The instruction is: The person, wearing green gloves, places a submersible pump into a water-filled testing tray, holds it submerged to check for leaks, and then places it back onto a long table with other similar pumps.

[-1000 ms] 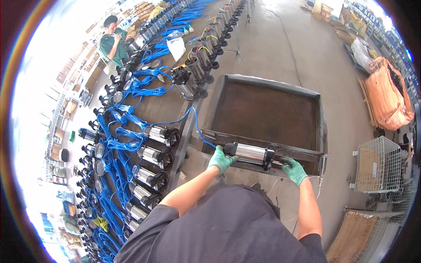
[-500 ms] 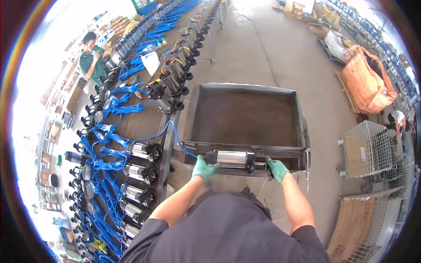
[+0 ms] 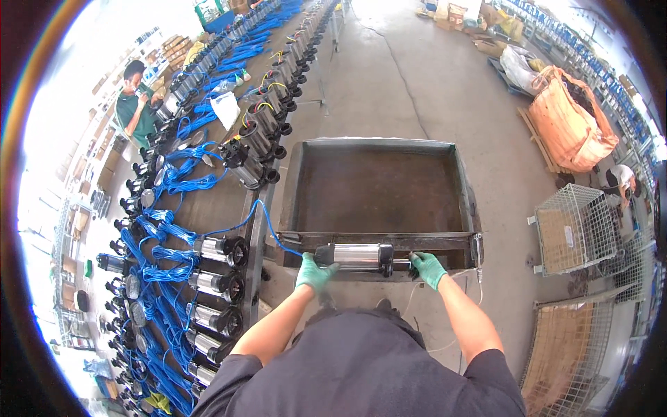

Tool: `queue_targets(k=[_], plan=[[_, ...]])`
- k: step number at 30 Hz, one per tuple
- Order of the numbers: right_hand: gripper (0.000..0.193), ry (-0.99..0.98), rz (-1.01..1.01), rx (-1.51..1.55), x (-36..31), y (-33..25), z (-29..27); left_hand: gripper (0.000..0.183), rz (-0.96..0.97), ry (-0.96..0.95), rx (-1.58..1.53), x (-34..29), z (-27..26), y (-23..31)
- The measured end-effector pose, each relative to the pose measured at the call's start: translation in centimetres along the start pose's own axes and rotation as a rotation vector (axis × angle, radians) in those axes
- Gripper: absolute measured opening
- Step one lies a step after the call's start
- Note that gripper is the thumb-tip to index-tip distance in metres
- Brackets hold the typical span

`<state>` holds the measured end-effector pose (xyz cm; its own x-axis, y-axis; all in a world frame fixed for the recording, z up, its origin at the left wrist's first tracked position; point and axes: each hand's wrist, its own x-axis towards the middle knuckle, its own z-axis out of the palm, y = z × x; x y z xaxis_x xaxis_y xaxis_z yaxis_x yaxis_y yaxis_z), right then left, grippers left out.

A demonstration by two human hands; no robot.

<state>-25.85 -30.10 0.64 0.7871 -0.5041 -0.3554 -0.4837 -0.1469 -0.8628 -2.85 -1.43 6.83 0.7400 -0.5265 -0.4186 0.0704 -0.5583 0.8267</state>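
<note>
A silver cylindrical pump motor [image 3: 356,256] with black end caps lies level across the near side of a metal tank [image 3: 379,142]. My left hand [image 3: 314,273], in a green glove, grips its left black end, where a blue cable [image 3: 267,217] comes out and runs left to the bench. From the right end a thin shaft [image 3: 401,262] sticks out. My right hand [image 3: 428,269], also green-gloved, is closed at the tip of that shaft; a small dark part shows under the fingers, its kind hidden. A thin pale hose [image 3: 411,297] hangs below this hand.
Several similar motors [image 3: 217,283] with blue cable coils line the bench on my left. A co-worker [image 3: 133,104] stands beyond it. To the right are a wire mesh cage [image 3: 577,226], an orange bulk bag [image 3: 571,121] on a pallet and another person bending [image 3: 623,182].
The view has shifted slightly, so the tank and motor sit further left in it. My right hand's fingers now close at the shaft tip. The co-worker's hand has risen.
</note>
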Motion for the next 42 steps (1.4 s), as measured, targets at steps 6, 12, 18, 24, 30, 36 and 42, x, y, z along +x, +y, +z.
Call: queue_targets(k=[6,12,18,24,30,36,42], plan=[[0.033,0.02,0.469,0.419,0.1,-2.7,1.5,0.052,0.011,0.025,0.045,-0.2,-0.2,-0.7],[0.054,-0.008,-0.376,-0.425,-1.2,1.2,-0.8,0.052,0.04,-0.008,-0.06,0.6,0.4,-1.7],[0.04,-0.055,0.321,0.086,0.5,-2.9,-0.1,0.059,0.141,0.103,0.005,1.4,0.3,-4.2],[0.076,0.045,-0.275,-0.439,-1.8,-2.6,-0.6,0.062,0.168,0.107,0.043,2.6,-0.2,-5.8],[0.053,-0.007,-0.302,-0.549,-2.2,-1.8,-1.9,0.061,0.198,0.088,0.08,3.1,0.4,-5.6],[0.045,-0.148,0.058,-0.264,-1.1,-4.6,-2.3,0.059,0.161,0.124,0.09,2.5,0.4,-5.4],[0.05,0.377,-0.198,-0.603,-4.2,-2.0,-4.1,0.056,0.145,0.093,0.101,2.2,0.1,-3.8]])
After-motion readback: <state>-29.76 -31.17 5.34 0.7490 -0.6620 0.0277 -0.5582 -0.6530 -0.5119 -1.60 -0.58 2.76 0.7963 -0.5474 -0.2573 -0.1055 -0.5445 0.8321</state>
